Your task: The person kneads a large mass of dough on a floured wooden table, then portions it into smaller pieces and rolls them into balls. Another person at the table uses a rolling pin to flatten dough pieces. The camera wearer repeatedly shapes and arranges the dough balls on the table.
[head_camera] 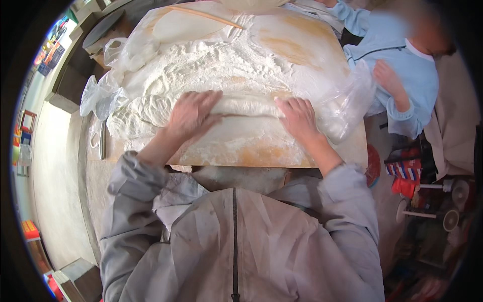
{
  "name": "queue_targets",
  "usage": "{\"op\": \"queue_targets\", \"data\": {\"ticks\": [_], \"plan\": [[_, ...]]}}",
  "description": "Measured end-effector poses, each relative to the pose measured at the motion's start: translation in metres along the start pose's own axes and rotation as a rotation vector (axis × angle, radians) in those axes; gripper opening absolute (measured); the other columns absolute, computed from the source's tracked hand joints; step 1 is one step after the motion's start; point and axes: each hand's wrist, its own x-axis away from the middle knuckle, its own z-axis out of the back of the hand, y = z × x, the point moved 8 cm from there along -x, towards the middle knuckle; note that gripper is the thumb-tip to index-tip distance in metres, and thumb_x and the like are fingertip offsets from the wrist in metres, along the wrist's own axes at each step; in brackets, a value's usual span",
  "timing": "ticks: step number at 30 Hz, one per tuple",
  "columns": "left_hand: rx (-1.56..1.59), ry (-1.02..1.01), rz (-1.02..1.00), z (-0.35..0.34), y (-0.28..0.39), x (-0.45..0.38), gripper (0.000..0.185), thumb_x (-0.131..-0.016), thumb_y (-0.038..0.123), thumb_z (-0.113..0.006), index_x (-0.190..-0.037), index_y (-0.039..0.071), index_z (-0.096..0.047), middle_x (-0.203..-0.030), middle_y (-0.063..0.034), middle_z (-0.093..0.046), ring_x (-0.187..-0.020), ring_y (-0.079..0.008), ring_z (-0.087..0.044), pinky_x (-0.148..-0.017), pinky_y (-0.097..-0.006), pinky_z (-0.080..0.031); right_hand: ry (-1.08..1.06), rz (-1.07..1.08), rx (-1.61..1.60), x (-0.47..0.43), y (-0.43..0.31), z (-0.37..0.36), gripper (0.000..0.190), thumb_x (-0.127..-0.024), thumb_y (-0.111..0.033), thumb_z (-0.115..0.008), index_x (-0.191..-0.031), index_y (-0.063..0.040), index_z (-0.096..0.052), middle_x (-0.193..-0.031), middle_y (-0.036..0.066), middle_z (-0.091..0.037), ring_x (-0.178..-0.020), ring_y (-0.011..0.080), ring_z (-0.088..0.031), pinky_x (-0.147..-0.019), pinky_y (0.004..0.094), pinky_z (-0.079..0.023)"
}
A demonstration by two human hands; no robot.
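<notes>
A long roll of pale dough (247, 105) lies across the floured wooden board (260, 154) in front of me. My left hand (194, 113) is slightly blurred and wraps over the roll, its fingers on the far side and its thumb on the near side. To its left the dough continues as a thick, wrinkled, flour-dusted mass (139, 115). My right hand (300, 117) grips the roll near its right end, which the palm and fingers hide. Loose white flour (211, 68) is heaped just beyond the roll.
A thin rolling pin (205, 17) lies on a flat dough sheet (185, 26) at the back. Plastic bags lie at the left (102, 96) and right (347, 102). A metal-bladed tool (102, 139) sits at the left edge. A person in light blue (400, 75) stands at the right.
</notes>
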Motion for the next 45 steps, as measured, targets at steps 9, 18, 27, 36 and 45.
{"op": "queue_targets", "data": {"ticks": [9, 18, 27, 36, 45], "plan": [[-0.067, 0.034, 0.251, 0.02, -0.02, -0.015, 0.076, -0.093, 0.062, -0.055, -0.141, 0.003, -0.053, -0.13, -0.0202, -0.063, -0.123, -0.0374, -0.058, -0.108, -0.0478, -0.041, 0.122, -0.122, -0.078, -0.051, -0.064, 0.001, 0.063, -0.094, -0.046, -0.065, -0.136, 0.0, -0.055, -0.134, 0.024, -0.056, -0.131, 0.0378, -0.048, -0.116, 0.0579, -0.026], [-0.156, 0.069, -0.067, 0.034, 0.02, 0.07, 0.033, -0.077, 0.02, -0.066, -0.108, 0.011, -0.06, -0.084, -0.0026, -0.056, -0.087, -0.0226, -0.058, -0.095, -0.0406, -0.045, 0.091, 0.265, -0.209, -0.021, -0.1, -0.011, 0.05, -0.081, -0.03, -0.078, -0.12, -0.005, -0.062, -0.093, 0.014, -0.066, -0.086, 0.0314, -0.065, -0.077, 0.0434, -0.051], [-0.083, -0.123, 0.116, 0.01, -0.037, 0.036, 0.061, -0.088, 0.045, -0.067, -0.135, 0.009, -0.055, -0.12, -0.0097, -0.065, -0.116, -0.0289, -0.059, -0.109, -0.0478, -0.038, 0.132, 0.144, -0.006, -0.027, -0.072, -0.006, 0.048, -0.09, -0.033, -0.071, -0.133, -0.016, -0.062, -0.116, 0.016, -0.067, -0.113, 0.0338, -0.063, -0.102, 0.0515, -0.045], [0.024, -0.161, 0.265, -0.003, -0.014, -0.033, 0.087, -0.091, 0.071, -0.051, -0.146, 0.003, -0.047, -0.148, -0.0219, -0.05, -0.141, -0.0357, -0.043, -0.118, -0.052, -0.03, 0.083, -0.249, -0.198, -0.043, -0.016, 0.009, 0.053, -0.1, -0.04, -0.055, -0.141, -0.005, -0.055, -0.135, 0.021, -0.06, -0.134, 0.0401, -0.049, -0.116, 0.0588, -0.027], [-0.019, -0.16, -0.145, -0.002, 0.047, 0.039, 0.053, -0.088, 0.042, -0.07, -0.127, 0.008, -0.057, -0.104, -0.011, -0.063, -0.096, -0.0281, -0.062, -0.088, -0.0441, -0.047, 0.012, 0.191, -0.107, 0.019, -0.07, -0.013, 0.043, -0.091, -0.03, -0.064, -0.13, -0.013, -0.062, -0.107, 0.013, -0.069, -0.101, 0.0295, -0.066, -0.093, 0.0452, -0.049]]}}
